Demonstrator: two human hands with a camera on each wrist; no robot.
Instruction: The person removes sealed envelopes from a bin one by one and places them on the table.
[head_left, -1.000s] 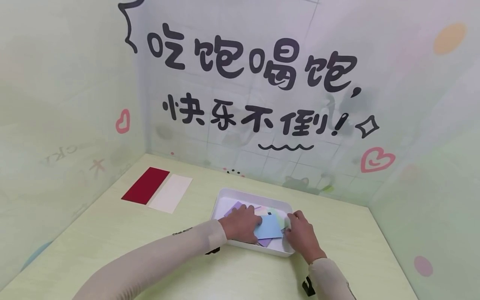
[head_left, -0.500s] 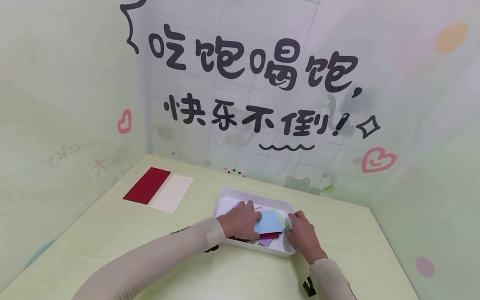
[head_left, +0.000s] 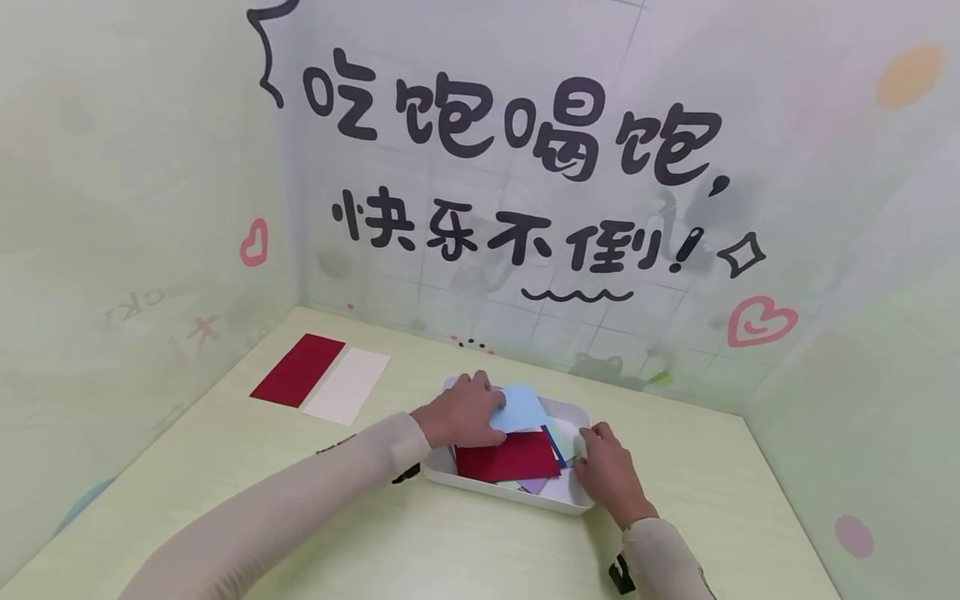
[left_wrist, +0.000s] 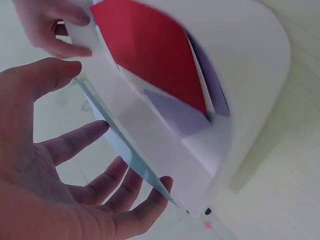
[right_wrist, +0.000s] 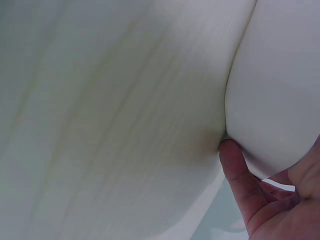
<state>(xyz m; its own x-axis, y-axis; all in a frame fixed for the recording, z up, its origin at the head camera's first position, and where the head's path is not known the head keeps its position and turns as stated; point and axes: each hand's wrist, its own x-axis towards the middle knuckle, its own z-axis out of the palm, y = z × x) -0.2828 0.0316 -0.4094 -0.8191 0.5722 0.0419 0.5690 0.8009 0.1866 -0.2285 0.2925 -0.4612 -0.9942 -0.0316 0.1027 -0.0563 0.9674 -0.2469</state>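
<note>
My left hand (head_left: 461,414) pinches a light blue sheet of paper (head_left: 522,408) over the back of a white tray (head_left: 517,499). In the left wrist view the light blue sheet (left_wrist: 134,159) is edge-on, between thumb and fingertips. A dark red sheet (head_left: 506,457) lies on top of the mixed papers inside the tray. Parts of a purple sheet (head_left: 534,485), a pale green sheet (head_left: 562,440) and a dark blue edge (head_left: 553,447) stick out around it. My right hand (head_left: 609,472) grips the tray's right end, as the right wrist view also shows with fingers (right_wrist: 235,162) at its wall.
Left of the tray, another dark red rectangle (head_left: 298,371) and a pale pink rectangle (head_left: 347,386) lie side by side on the light yellow-green table (head_left: 420,542). Walls with printed lettering (head_left: 517,233) and drawings stand behind and on both sides.
My left hand has lifted the light blue sheet up and back to the left, uncovering the dark red sheet in the tray. My right hand has stayed at the tray's right end.
</note>
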